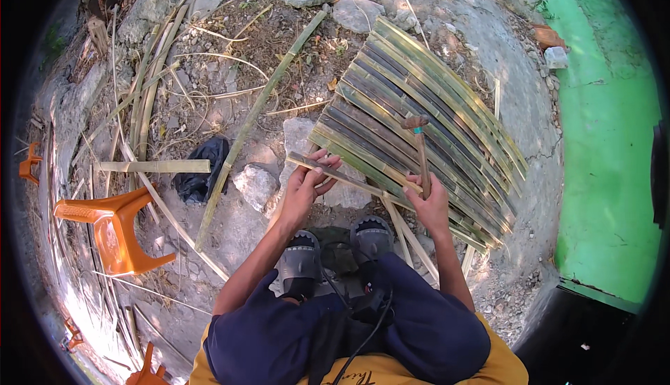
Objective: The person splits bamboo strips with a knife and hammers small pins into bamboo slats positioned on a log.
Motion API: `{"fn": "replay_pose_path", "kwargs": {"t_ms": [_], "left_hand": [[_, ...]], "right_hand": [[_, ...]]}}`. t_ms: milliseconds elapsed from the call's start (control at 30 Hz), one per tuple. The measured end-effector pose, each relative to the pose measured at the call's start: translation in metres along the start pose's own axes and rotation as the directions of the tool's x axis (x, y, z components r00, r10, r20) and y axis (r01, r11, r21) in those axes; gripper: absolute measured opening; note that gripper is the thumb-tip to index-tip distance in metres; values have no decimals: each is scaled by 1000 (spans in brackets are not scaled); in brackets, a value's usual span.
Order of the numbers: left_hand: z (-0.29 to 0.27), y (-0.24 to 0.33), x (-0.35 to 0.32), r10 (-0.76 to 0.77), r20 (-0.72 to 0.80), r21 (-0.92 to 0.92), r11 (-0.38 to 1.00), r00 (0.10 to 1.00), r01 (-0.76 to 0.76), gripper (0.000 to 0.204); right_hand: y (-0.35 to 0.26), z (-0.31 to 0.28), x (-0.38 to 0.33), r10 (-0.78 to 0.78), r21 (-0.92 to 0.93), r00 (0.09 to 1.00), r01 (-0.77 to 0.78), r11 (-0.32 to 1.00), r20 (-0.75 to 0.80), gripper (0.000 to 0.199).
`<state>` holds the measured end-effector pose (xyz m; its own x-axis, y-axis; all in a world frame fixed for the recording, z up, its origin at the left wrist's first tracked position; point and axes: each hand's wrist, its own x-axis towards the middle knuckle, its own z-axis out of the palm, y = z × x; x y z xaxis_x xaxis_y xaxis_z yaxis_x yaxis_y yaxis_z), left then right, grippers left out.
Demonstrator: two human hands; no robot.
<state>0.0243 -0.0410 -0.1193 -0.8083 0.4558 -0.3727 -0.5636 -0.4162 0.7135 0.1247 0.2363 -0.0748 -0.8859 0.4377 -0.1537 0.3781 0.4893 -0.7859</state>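
My left hand (304,188) pinches a split bamboo strip (356,184) near its upper left end, fingers wrapped round it. The strip slants down to the right, towards my right hand (431,205), which partly covers its line. That hand is closed round the wooden handle of a hammer (423,151), head upward, with a bluish-green band below the head. Under the hammer lies a panel of bamboo slats (398,99), set side by side in a slightly fanned row on the ground. Whether my right fingers also touch the strip, I cannot tell.
Pale stones (256,184) lie left of the panel, beside a black plastic bag (201,172). A long bamboo pole (259,109) rests on the dirt. An orange plastic stool (115,235) lies tipped over at left. A green-painted surface (607,141) borders the right side.
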Motion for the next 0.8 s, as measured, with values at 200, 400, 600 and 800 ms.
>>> {"fn": "replay_pose_path", "kwargs": {"t_ms": [200,400,600,800], "left_hand": [[24,38,36,59,135,37,997,989,-65,51],[22,37,41,89,175,-71,994,980,-78,52],[15,28,28,61,365,263,950,929,-166,59],[83,97,29,240,488,282,866,839,-412,36]], "right_hand": [[27,-25,-5,114,-24,986,-112,993,125,40],[24,-21,-2,-11,-228,994,36,973,109,42],[-30,-25,1,-54,-243,993,77,967,102,38],[-99,-39,5,-151,-196,976,181,964,159,39]]}}
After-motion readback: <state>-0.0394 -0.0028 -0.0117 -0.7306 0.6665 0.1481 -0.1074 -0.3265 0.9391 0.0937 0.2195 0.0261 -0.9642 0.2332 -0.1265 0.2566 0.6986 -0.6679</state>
